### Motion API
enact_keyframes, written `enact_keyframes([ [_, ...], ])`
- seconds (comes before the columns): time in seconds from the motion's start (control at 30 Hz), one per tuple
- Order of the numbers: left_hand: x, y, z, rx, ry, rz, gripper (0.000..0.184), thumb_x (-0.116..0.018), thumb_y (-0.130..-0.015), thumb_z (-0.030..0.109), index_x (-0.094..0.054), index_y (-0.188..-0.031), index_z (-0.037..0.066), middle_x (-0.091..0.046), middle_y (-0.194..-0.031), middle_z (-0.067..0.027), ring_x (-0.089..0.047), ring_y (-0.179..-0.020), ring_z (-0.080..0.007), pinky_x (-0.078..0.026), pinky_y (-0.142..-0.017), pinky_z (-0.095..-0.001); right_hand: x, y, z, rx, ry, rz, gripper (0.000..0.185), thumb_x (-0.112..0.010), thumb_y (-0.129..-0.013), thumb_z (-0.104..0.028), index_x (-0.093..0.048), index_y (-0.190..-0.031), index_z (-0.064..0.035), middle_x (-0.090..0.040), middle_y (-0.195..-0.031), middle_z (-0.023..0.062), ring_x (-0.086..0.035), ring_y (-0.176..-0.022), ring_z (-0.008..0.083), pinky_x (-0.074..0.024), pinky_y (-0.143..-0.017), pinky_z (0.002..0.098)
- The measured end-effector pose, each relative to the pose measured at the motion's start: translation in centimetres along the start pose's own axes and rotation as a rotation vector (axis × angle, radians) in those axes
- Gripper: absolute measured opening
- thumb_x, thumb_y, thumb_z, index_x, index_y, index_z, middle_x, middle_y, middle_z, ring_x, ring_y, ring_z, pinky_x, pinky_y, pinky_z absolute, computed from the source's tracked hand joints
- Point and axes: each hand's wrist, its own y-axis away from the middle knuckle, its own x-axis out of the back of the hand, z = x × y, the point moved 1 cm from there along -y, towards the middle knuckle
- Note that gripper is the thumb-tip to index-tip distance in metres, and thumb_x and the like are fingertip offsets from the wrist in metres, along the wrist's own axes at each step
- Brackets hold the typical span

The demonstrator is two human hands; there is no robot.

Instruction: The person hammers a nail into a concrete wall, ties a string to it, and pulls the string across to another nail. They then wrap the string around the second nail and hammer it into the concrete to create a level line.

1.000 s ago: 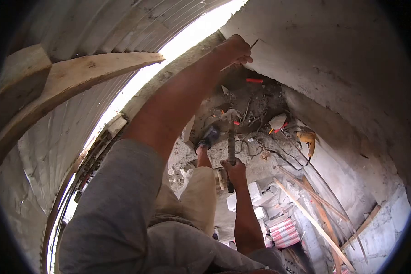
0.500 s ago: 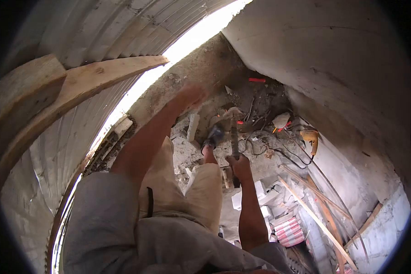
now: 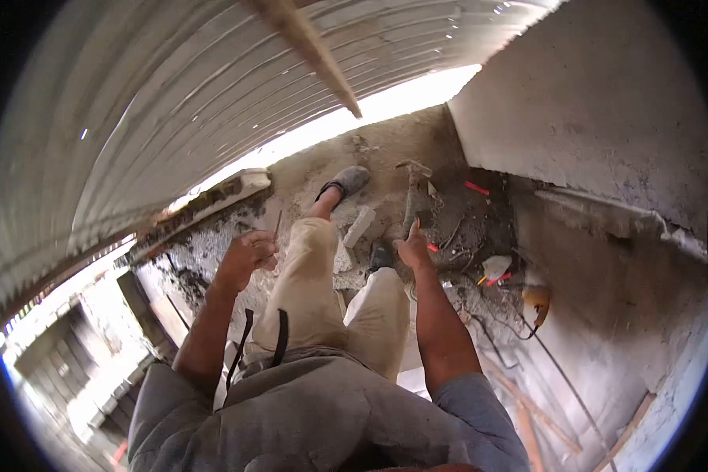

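Left hand (image 3: 248,258) pinching thin rod (image 3: 278,223), right hand (image 3: 413,250) clamped on hammer (image 3: 411,200), hammer's lower end hidden

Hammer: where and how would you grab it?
Take the hammer by its slim handle, probably coming from the near side, as the right hand does: the handle points back that way, while the wide, crosswise head sits at the far end.

Thin rod (image 3: 279,221) in the left hand (image 3: 252,253): lower end hidden by fingers, too small to ID, possibly a nail. Hammer (image 3: 411,200) handle end covered by right hand (image 3: 411,250). Beam (image 3: 315,55) cut at top edge, plank (image 3: 529,436) at bottom. Yellow drill (image 3: 536,300) blurred.
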Motion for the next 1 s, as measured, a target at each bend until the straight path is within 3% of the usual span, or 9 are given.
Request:
enact_keyframes([
  [0.2, 1.7, 7.6, -5.6, -0.316, -0.03, 0.086, 0.025, -0.063, -0.083, 0.006, -0.065, -0.105, -0.004, -0.066, -0.097, -0.0099, -0.065, -0.082, -0.0182, -0.054, -0.075, -0.0301, -0.1, 8.1, -4.8, 0.238, 0.345, -0.595, 0.062, -0.071, -0.082, -0.039, -0.055, -0.124, 0.0043, -0.068, -0.095, 0.0218, -0.066, -0.085, 0.0373, -0.0525, -0.073, 0.045],
  [0.33, 0.7, 9.5, -6.1, -0.763, -0.813, 0.067, 0.026, -0.06, -0.077, 0.012, -0.071, -0.099, 0.006, -0.068, -0.103, -0.0131, -0.061, -0.101, -0.0322, -0.05, -0.087, -0.0391, 2.9, 15.3, -16.7, -0.103, -0.668, -0.815, 0.051, -0.066, -0.09, -0.037, -0.058, -0.124, 0.0, -0.061, -0.081, 0.0036, -0.054, -0.068, 0.0079, -0.0458, -0.059, 0.0244],
  [0.4, -0.5, 11.2, -7.6, -0.809, -0.901, 0.137, 0.036, -0.067, -0.072, 0.015, -0.069, -0.108, 0.009, -0.064, -0.113, -0.0142, -0.062, -0.1, -0.0335, -0.049, -0.089, -0.0429, 4.1, 18.3, -21.1, -0.082, -0.779, -0.889, 0.05, -0.066, -0.09, -0.036, -0.06, -0.123, 0.0005, -0.061, -0.081, 0.0027, -0.054, -0.065, 0.0092, -0.0456, -0.059, 0.0253],
  [0.57, 0.3, 10.0, -15.9, -0.504, -0.589, 0.216, 0.08, -0.07, -0.076, 0.017, -0.035, -0.146, 0.006, -0.055, -0.123, -0.0233, -0.055, -0.111, -0.0421, -0.046, -0.097, -0.0466, -1.7, 19.6, -24.0, -0.086, -0.288, -0.697, 0.032, -0.066, -0.091, -0.026, -0.066, -0.109, 0.0011, -0.062, -0.084, 0.0042, -0.054, -0.068, 0.01, -0.0437, -0.062, 0.0269],
  [0.63, 4.0, 10.7, -19.4, -0.496, -0.512, 0.314, 0.081, -0.07, -0.076, 0.016, -0.032, -0.147, 0.006, -0.054, -0.126, -0.0245, -0.054, -0.113, -0.0425, -0.045, -0.098, -0.047, -5.5, 16.1, -19.5, 0.313, 0.075, -0.546, 0.026, -0.063, -0.092, -0.019, -0.066, -0.11, -0.0006, -0.061, -0.083, 0.0038, -0.053, -0.066, 0.0106, -0.0438, -0.062, 0.0263],
  [0.73, 13.0, 12.1, -25.9, -0.402, -0.435, 0.36, 0.08, -0.066, -0.076, 0.012, -0.032, -0.148, 0.006, -0.052, -0.13, -0.0251, -0.054, -0.114, -0.0428, -0.044, -0.098, -0.0479, -8.6, 15.8, -20.1, -0.053, 0.176, -0.575, 0.043, -0.058, -0.091, -0.015, -0.055, -0.134, -0.0065, -0.062, -0.085, 0.005, -0.057, -0.066, 0.0143, -0.047, -0.062, 0.0275],
  [0.8, 19.8, 13.7, -31.6, -0.269, -0.349, 0.405, 0.075, -0.064, -0.076, 0.013, -0.036, -0.145, 0.005, -0.054, -0.13, -0.0248, -0.055, -0.115, -0.0416, -0.044, -0.098, -0.0471, -10.7, 8.3, -8.7, 0.664, 0.65, -0.465, 0.062, -0.062, -0.083, -0.017, -0.044, -0.141, -0.005, -0.058, -0.074, 0.0109, -0.056, -0.053, 0.0178, -0.0433, -0.044, 0.0321],
  [0.87, 27.1, 14.9, -38.4, -0.067, -0.235, 0.441, 0.065, -0.065, -0.076, 0.014, -0.046, -0.138, 0.003, -0.058, -0.127, -0.0241, -0.055, -0.118, -0.0391, -0.044, -0.099, -0.0461, -9.6, 15.1, -18.3, -0.115, 0.34, -0.612, 0.058, -0.058, -0.084, -0.011, -0.044, -0.14, -0.0084, -0.051, -0.065, 0.0072, -0.049, -0.042, 0.0158, -0.0319, -0.031, 0.0339],
  [1.0, 37.1, 23.1, -51.7, 0.076, -0.051, 0.831, 0.058, -0.063, -0.08, 0.02, -0.05, -0.134, 0.003, -0.056, -0.13, -0.023, -0.052, -0.122, -0.0376, -0.043, -0.102, -0.0449, -12.9, 19.3, -26.7, -0.085, 0.631, -0.65, 0.045, -0.053, -0.088, -0.006, -0.051, -0.132, -0.0083, -0.055, -0.07, 0.0052, -0.049, -0.043, 0.014, -0.0357, -0.033, 0.0289],
])
